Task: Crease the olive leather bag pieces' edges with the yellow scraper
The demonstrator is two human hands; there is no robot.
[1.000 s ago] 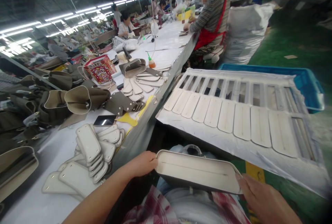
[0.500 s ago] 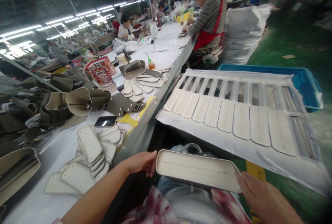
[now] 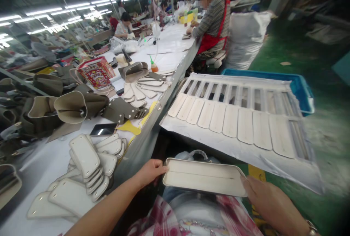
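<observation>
A long cream panel [image 3: 203, 178] with rounded corners and a dark line along its middle is stretched level above my lap. At its left end, my left hand [image 3: 153, 171] pinches the edge with the thumb on top; the fingers beneath are mostly hidden. Around the right end, my right hand [image 3: 259, 190] is closed, slightly blurred. Just beyond the panel, a white-covered rack [image 3: 188, 134] carries a row of similar cream panels [image 3: 230, 121] lying side by side below a row of slots.
To the left, a white table [image 3: 16, 225] bears a pile of pale riveted pieces [image 3: 84, 154], a phone [image 3: 103, 129], brown bag bodies [image 3: 72, 106] and a glue bottle [image 3: 154, 66]. A blue crate [image 3: 303, 93] stands behind the rack. A co-worker [image 3: 216, 20] sits farther along the table.
My left hand, whose fingers were loosely apart at the panel's left end, has closed on that edge. My right hand keeps its hold. The whole view has swung a little to the right.
</observation>
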